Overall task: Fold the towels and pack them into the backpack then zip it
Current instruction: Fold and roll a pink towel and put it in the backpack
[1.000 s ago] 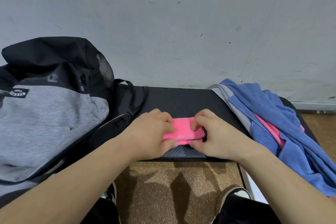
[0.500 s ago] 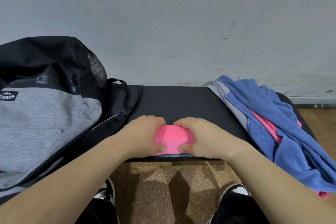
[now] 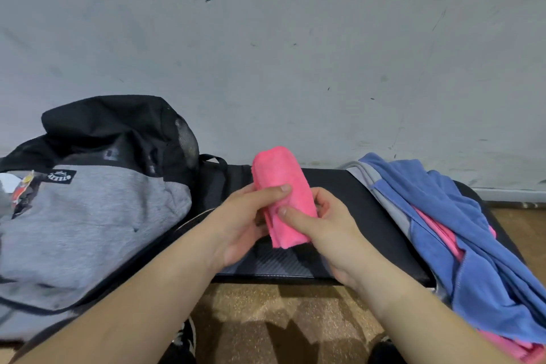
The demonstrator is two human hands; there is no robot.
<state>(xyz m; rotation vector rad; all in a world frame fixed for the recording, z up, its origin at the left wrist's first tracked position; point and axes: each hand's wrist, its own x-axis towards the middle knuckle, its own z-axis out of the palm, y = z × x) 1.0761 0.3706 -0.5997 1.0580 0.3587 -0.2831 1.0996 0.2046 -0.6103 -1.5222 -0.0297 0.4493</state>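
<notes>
A folded pink towel (image 3: 280, 183) stands upright above the black bench (image 3: 363, 216), held from both sides. My left hand (image 3: 248, 221) grips its left edge with the thumb across the front. My right hand (image 3: 325, 227) grips its lower right side, thumb pressed on the cloth. The grey and black backpack (image 3: 88, 216) lies on the left end of the bench, its black top flap raised. A heap of unfolded towels, blue (image 3: 461, 230) over pink (image 3: 437, 224) and grey (image 3: 384, 189), lies on the right end.
A grey wall (image 3: 266, 53) rises directly behind the bench. Brown floor (image 3: 280, 310) shows below the bench's front edge, with my shoes partly visible at the bottom. A backpack strap (image 3: 215, 174) loops onto the bench beside the pink towel.
The pink towel was pressed flat on the bench under both hands. Now both hands have lifted it off the bench and turned it upright.
</notes>
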